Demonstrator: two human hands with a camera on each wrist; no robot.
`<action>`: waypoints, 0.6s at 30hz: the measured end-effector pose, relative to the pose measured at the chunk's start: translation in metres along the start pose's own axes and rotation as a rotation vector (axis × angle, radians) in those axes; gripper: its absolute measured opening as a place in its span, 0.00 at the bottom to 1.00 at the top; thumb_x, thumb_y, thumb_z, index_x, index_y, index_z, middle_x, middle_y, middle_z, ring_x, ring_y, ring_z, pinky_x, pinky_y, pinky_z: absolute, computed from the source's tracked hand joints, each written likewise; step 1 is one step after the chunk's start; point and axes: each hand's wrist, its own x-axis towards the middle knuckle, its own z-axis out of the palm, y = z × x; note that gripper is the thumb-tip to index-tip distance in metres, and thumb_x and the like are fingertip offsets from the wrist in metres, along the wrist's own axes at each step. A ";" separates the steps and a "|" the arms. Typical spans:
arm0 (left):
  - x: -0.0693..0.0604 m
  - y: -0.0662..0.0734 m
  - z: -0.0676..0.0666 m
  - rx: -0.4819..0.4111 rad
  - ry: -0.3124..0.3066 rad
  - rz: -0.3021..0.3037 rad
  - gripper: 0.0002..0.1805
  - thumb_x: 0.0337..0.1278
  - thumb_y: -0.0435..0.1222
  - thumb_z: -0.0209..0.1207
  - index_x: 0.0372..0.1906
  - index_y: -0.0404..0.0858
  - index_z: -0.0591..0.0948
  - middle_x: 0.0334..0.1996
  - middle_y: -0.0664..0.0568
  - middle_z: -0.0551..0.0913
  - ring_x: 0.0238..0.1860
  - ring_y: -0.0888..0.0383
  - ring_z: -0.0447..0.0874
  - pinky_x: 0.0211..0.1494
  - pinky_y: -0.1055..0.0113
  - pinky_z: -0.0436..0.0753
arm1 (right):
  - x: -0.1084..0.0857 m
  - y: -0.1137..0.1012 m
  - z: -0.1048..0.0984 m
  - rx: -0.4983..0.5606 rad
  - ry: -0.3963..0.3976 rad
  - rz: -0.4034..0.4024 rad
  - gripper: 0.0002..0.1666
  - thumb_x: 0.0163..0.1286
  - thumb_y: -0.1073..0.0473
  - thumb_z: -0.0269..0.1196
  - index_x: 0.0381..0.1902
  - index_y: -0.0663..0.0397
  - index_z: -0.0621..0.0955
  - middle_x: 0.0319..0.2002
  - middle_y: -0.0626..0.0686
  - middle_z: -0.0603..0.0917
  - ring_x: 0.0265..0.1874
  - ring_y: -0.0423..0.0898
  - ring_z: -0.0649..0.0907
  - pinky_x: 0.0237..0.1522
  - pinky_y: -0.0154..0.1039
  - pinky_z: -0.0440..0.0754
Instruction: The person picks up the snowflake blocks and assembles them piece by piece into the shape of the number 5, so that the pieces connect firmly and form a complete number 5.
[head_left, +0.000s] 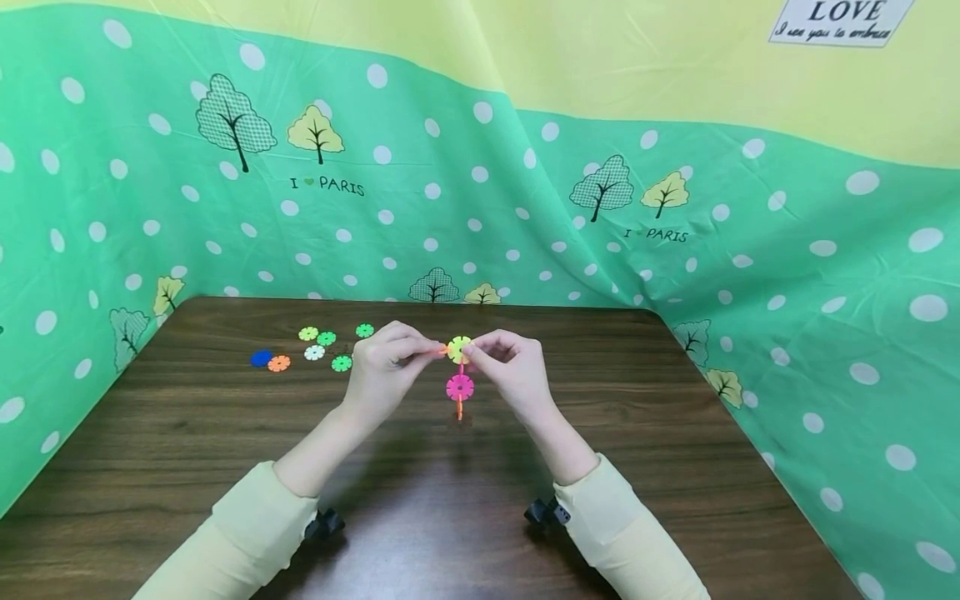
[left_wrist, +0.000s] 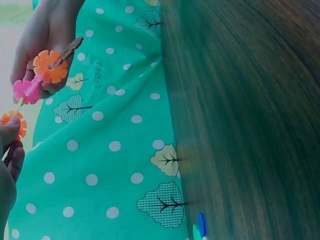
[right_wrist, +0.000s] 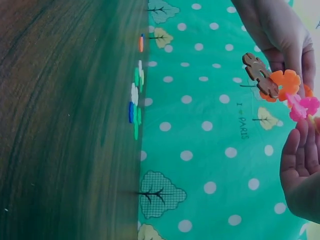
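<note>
My left hand (head_left: 386, 362) pinches an orange flower-shaped interlocking disc (head_left: 443, 350) between thumb and fingers. That disc joins the left side of a yellow disc (head_left: 457, 349), which my right hand (head_left: 513, 371) pinches from the right. Below the yellow disc hangs a linked chain with a pink disc (head_left: 460, 387) and, lower, an orange disc (head_left: 460, 407) seen edge-on. At the chain's end a brown disc (right_wrist: 260, 75) slots into the orange one, clearest in the right wrist view. The chain is held up above the table; fingertips partly hide the yellow disc.
Loose discs lie on the dark wooden table (head_left: 225, 467) at the back left: blue (head_left: 261, 358), orange (head_left: 279, 363), white (head_left: 314, 352), yellow-green (head_left: 308, 333) and several green ones (head_left: 342, 363). A green dotted cloth (head_left: 450, 200) hangs around the table's back and sides.
</note>
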 end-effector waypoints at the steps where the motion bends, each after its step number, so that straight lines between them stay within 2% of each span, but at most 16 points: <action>1: 0.000 0.000 0.000 -0.001 0.005 0.003 0.05 0.39 0.28 0.72 0.26 0.38 0.88 0.22 0.55 0.84 0.28 0.61 0.80 0.33 0.78 0.77 | 0.001 0.004 0.000 0.004 0.003 0.003 0.07 0.59 0.71 0.65 0.31 0.75 0.82 0.24 0.58 0.84 0.23 0.57 0.84 0.34 0.54 0.83; 5: 0.000 0.001 0.002 -0.002 0.013 0.022 0.06 0.37 0.27 0.72 0.26 0.37 0.88 0.21 0.55 0.84 0.27 0.61 0.79 0.31 0.76 0.78 | 0.003 0.018 -0.002 0.008 0.021 0.006 0.07 0.58 0.70 0.67 0.31 0.73 0.83 0.23 0.56 0.85 0.21 0.45 0.84 0.33 0.48 0.85; 9: -0.001 -0.002 0.005 -0.009 0.023 0.038 0.07 0.35 0.25 0.73 0.25 0.36 0.88 0.22 0.54 0.84 0.26 0.60 0.80 0.30 0.74 0.80 | 0.004 0.025 -0.003 0.006 0.017 -0.028 0.06 0.57 0.69 0.68 0.29 0.71 0.83 0.21 0.53 0.85 0.20 0.39 0.83 0.30 0.37 0.85; 15: -0.002 0.001 0.009 0.036 0.022 0.088 0.04 0.38 0.27 0.72 0.25 0.36 0.88 0.18 0.54 0.80 0.24 0.59 0.76 0.28 0.73 0.77 | -0.001 0.003 0.000 -0.009 0.025 -0.019 0.06 0.57 0.72 0.66 0.29 0.75 0.82 0.22 0.61 0.84 0.20 0.38 0.82 0.28 0.31 0.82; 18: -0.001 0.004 0.010 0.061 0.027 0.119 0.07 0.35 0.27 0.73 0.25 0.35 0.88 0.17 0.53 0.79 0.24 0.59 0.74 0.27 0.73 0.76 | -0.002 0.000 -0.001 -0.003 0.026 -0.001 0.07 0.58 0.72 0.66 0.30 0.76 0.82 0.23 0.60 0.84 0.21 0.38 0.82 0.31 0.35 0.84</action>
